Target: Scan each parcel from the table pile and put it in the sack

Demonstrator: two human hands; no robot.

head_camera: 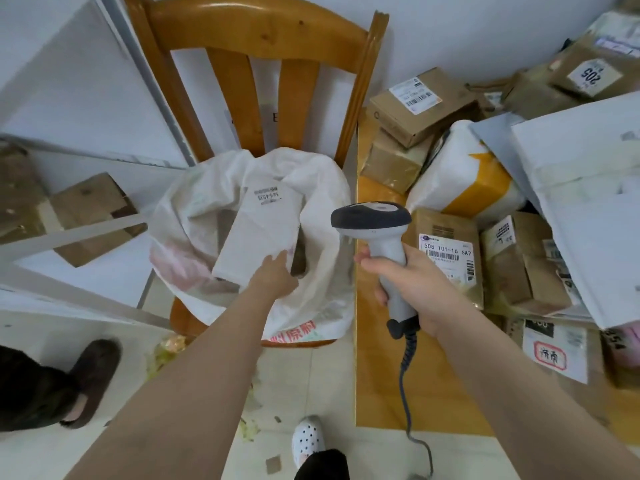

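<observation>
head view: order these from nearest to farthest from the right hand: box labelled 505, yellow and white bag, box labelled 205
1. Box labelled 505, just beside the right hand gripping the scanner.
2. Yellow and white bag, behind that box.
3. Box labelled 205, far back right of the pile.

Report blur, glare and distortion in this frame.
Head view: motion blur smears the white flat parcel and its label at the left hand; glare streaks the top rail of the orange-brown wooden chair; wide-angle distortion bows its posts; the grey handheld scanner in the right hand is sharp.
</observation>
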